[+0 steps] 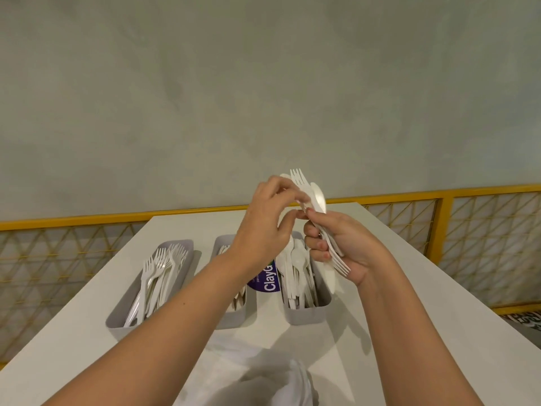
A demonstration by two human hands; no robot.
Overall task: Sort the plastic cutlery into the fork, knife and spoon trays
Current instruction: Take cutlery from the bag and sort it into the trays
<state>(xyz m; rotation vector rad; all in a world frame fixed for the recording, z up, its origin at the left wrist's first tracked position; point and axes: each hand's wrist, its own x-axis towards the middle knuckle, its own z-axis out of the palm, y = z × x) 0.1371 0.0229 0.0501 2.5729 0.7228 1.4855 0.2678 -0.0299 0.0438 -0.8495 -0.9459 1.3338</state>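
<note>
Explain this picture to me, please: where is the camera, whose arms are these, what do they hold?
There is no machine here: a person wears one camera on the head, looking down at their arms. The right hand grips a bundle of mixed white plastic cutlery; the left hand pinches one piece at its top. On the white table stand three grey trays: the left tray holds forks, the right tray spoons, the middle tray is mostly hidden.
</note>
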